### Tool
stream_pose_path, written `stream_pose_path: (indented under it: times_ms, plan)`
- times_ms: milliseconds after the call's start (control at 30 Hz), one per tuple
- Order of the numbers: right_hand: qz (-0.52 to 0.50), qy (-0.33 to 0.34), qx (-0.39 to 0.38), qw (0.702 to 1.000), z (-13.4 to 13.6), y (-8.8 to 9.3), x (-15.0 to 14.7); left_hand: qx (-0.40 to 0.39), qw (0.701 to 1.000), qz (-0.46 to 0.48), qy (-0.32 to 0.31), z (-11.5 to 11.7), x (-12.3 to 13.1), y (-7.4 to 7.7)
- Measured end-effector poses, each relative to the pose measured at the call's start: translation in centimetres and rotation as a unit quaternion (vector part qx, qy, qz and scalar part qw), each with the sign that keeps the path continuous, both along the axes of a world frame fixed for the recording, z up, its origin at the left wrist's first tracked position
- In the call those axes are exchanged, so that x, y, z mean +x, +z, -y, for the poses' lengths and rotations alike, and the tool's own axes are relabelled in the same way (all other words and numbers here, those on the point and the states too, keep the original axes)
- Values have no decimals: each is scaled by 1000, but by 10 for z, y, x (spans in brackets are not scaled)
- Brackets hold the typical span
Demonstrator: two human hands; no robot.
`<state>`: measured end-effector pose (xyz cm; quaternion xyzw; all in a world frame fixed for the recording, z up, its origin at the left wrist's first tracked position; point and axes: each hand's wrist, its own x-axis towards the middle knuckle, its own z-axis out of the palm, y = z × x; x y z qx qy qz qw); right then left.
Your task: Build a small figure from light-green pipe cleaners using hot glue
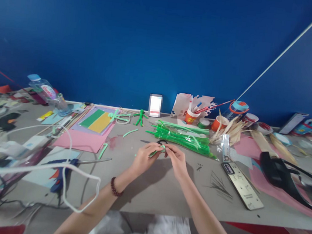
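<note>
My left hand [146,157] and my right hand [177,160] meet over the middle of the table, fingertips pinched together. Between them is a small twisted piece of light green pipe cleaner [163,147], mostly covered by the fingers. Just beyond the fingertips lie scissors [145,141] with a dark handle. Past my right hand, a bundle of bright green pipe cleaners [181,138] lies in clear plastic. A green pipe cleaner figure [140,118] is near the wall. Loose light green pieces, one curved [130,132] and one hooked [103,151], rest to the left.
On the left are coloured sheets [79,140], a blue glue gun [59,177], a looping white cable [83,173] and a tilted plastic bottle [47,91]. A phone [243,187], thin dark wires [220,185] and a paper cup with pens [191,117] are on the right.
</note>
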<state>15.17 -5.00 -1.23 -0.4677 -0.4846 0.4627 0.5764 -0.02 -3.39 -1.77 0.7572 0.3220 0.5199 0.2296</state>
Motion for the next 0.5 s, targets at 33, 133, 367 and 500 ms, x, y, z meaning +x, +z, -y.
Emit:
stream_pose_path:
  times_ms: [33, 133, 367, 500]
  plan:
    - [8, 5, 5, 1000, 0, 1, 0, 15, 1000, -9, 6, 0, 0, 0]
    - [29, 16, 17, 999, 1, 2, 1, 40, 999, -26, 23, 0, 0, 0]
    - [30, 50, 27, 998, 1, 2, 4, 62, 996, -36, 45, 1, 0, 1]
    - [38, 64, 40, 996, -1, 1, 6, 25, 998, -40, 37, 2, -2, 3]
